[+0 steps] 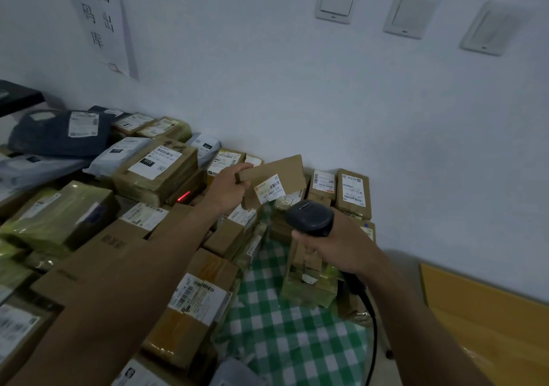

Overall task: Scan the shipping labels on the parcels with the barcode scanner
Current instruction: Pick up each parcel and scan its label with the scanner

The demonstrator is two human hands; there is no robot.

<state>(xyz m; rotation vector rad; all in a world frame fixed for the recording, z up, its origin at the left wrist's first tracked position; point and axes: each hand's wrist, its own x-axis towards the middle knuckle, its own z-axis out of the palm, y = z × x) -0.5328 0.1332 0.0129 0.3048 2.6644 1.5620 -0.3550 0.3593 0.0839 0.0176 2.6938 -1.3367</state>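
With the left hand (230, 184) pinching a small parcel (277, 171) above the far pile (353, 204) and the right hand (337, 247) gripping the scanner (310, 218) just below it, the red beam (183, 196) seemingly falls off to the left, risking a wrong-label read.

Only two bare arms show of the person. The left forearm (133, 281) is uncovered along its whole visible length, from the lower edge of the view up to the wrist, and so is the right forearm (416, 311). The left hand (230, 183) and the right hand (335, 246) are bare too, down to the fingers (300, 234). Dim light and blur leave nails and knuckles indistinct.
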